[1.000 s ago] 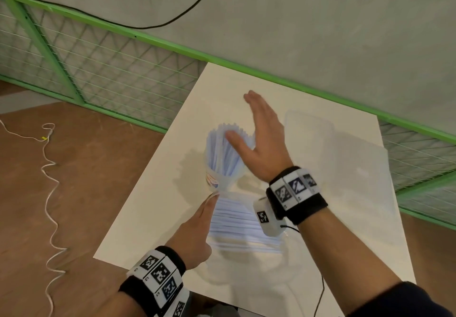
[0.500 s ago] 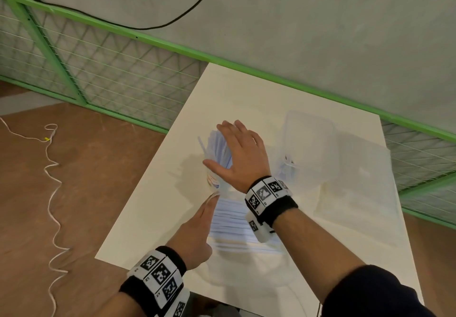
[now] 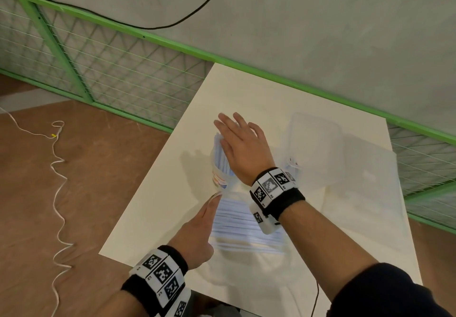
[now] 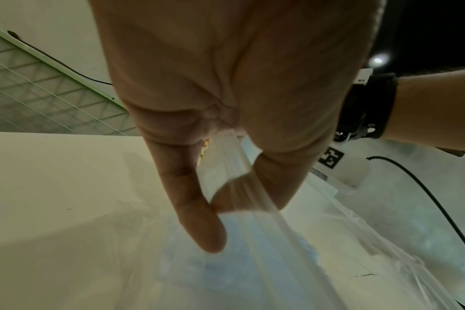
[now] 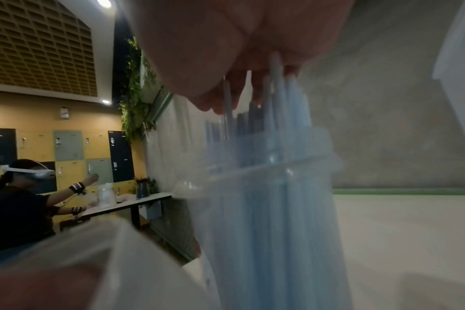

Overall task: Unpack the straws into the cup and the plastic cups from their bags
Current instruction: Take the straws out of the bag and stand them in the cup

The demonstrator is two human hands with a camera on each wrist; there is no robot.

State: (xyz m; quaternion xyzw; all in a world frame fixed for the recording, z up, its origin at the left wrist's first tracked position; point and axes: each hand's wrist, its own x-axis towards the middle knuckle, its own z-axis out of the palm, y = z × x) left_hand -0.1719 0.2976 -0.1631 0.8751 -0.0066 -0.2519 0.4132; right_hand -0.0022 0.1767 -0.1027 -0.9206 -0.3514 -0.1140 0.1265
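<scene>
A clear cup (image 3: 218, 174) stands on the white table (image 3: 153, 205), full of upright pale blue straws (image 3: 218, 144). My right hand (image 3: 243, 146) lies flat and open on the straw tops; the right wrist view shows the palm (image 5: 226, 52) touching the straws (image 5: 273, 117) above the cup rim (image 5: 252, 176). Nearer me lies the clear straw bag (image 3: 246, 262) with a pile of straws (image 3: 244, 227) in it. My left hand (image 3: 204, 218) pinches the bag's film (image 4: 252, 209) between thumb and forefinger (image 4: 199, 220). A bag of clear plastic cups (image 3: 315, 144) lies to the right.
A flat clear bag (image 3: 365, 176) lies on the table's right side. A green mesh fence (image 3: 111, 69) runs behind and to the left. A white cable (image 3: 58, 193) trails on the brown floor. A person (image 5: 19, 201) works at another table far off.
My right hand has come down and to the left, from beside the straws onto their tops. The left hand has stayed at the bag.
</scene>
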